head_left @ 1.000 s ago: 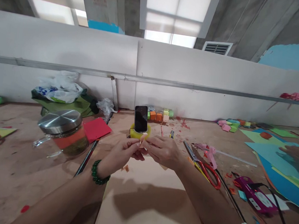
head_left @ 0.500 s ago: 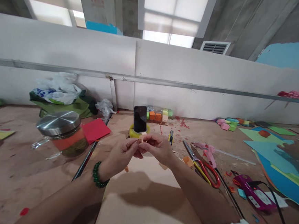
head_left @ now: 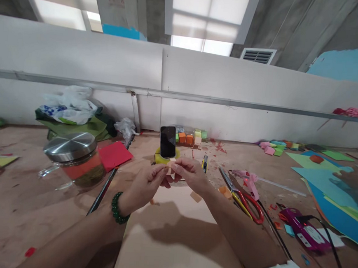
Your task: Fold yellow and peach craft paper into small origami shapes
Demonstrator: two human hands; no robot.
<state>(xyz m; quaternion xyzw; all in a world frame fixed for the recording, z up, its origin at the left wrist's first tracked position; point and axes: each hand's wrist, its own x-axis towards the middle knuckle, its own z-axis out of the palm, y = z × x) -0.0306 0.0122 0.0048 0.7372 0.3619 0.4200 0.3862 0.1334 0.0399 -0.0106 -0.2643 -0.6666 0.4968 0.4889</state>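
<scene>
Between the fingertips of both hands is a small piece of pale orange paper (head_left: 171,166), partly hidden by the fingers. My left hand (head_left: 147,183) pinches it from the left, a green bead bracelet on the wrist. My right hand (head_left: 191,174) is closed on its right side, thumb and forefinger together. Both hands are raised over the far end of a stack of pale orange paper sheets (head_left: 182,250). A loose orange paper scrap (head_left: 196,197) lies under my right wrist. Just beyond the hands, a phone (head_left: 167,142) leans upright against a yellow tape roll (head_left: 161,159).
Red-handled scissors (head_left: 248,203), a pink glue gun (head_left: 251,183) and a purple power strip (head_left: 307,231) lie to the right. A glass cup (head_left: 84,174) with a steel lid stands left. Small paper cubes (head_left: 189,139) line the back. Another person's hand (head_left: 353,180) rests far right.
My fingers have shifted slightly on the small paper piece, and more of it shows between them. The loose scrap by my right wrist is more exposed.
</scene>
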